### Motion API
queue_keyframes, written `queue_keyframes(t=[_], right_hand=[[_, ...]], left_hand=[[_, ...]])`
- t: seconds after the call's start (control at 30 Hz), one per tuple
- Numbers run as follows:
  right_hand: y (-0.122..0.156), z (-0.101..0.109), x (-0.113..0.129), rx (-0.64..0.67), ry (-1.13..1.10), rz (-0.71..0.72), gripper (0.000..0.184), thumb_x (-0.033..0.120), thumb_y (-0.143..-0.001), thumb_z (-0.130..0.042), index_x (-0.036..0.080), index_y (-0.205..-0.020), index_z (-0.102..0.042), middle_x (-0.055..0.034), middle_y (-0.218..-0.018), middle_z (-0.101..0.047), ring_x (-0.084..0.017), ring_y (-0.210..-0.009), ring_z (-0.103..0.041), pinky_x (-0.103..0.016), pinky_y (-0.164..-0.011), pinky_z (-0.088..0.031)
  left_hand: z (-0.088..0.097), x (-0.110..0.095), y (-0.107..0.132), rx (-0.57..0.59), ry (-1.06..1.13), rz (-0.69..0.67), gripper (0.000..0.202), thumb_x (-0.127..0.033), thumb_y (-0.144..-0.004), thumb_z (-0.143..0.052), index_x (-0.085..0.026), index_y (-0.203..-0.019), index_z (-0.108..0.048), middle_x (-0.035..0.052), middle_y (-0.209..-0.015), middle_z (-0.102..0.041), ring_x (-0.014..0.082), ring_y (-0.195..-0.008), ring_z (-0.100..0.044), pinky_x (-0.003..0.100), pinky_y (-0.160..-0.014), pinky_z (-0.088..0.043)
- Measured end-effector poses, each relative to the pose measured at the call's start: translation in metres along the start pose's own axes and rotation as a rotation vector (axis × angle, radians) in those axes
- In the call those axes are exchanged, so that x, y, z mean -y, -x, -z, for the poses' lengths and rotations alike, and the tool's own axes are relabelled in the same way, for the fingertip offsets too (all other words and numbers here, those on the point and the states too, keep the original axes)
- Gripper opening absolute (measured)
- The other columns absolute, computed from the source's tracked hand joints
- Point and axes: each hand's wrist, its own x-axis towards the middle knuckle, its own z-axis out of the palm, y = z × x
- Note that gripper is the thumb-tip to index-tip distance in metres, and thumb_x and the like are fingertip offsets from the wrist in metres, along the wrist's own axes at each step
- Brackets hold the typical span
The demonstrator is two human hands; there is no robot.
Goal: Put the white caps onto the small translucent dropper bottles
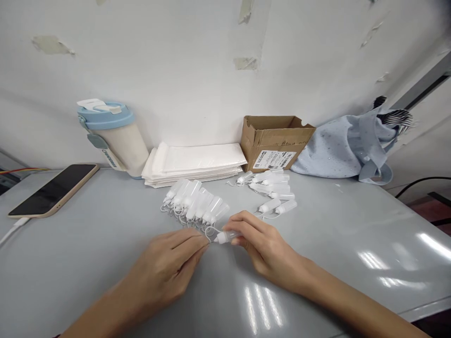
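Observation:
In the middle of the table, my right hand (pixel 255 241) pinches a small clear dropper bottle (pixel 227 236) between thumb and fingers. The bottle lies nearly level, its white nozzle pointing left. My left hand (pixel 179 260) is closed right in front of the nozzle. A thin white strap (pixel 208 229) loops from the bottle's neck to the left fingertips, which hide what they grip. Just behind my hands lies a row of similar dropper bottles (pixel 195 199) with looped straps. A looser group of such bottles (pixel 273 185) is spread farther right.
Along the wall stand a tumbler (pixel 121 141) with a blue lid, a stack of white packets (pixel 200 162), an open cardboard box (pixel 278 143) and a light blue cloth bag (pixel 338 148). A phone (pixel 54 190) with a charging cable lies at the left.

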Motion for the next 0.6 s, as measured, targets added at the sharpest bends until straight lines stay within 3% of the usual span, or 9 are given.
queue_keyframes(t=[0.37,0.6], right_hand=[[0.0018,-0.0074,-0.0025,-0.025,0.006,0.028,0.033,-0.002,-0.084,-0.037,0.01,-0.109,-0.054,-0.0135,-0.1,-0.054,-0.017,-0.089,-0.055,-0.029,-0.077,-0.052],[0.0006,-0.0024,-0.0015,-0.033,0.018,0.056,0.025,0.006,-0.09,-0.041,0.009,-0.112,-0.053,-0.0132,-0.102,-0.056,-0.017,-0.092,-0.057,-0.027,-0.08,-0.051]], left_hand=[[-0.0057,-0.0015,0.0016,-0.047,0.046,0.021,0.016,-0.007,-0.087,-0.046,-0.019,-0.087,-0.055,-0.0012,-0.072,-0.062,0.0105,-0.061,-0.057,0.02,-0.058,-0.044],[0.0026,-0.0056,-0.0033,-0.097,-0.009,0.001,0.016,-0.007,-0.085,-0.048,-0.019,-0.082,-0.057,-0.0029,-0.066,-0.062,0.0084,-0.055,-0.056,0.018,-0.054,-0.043]])
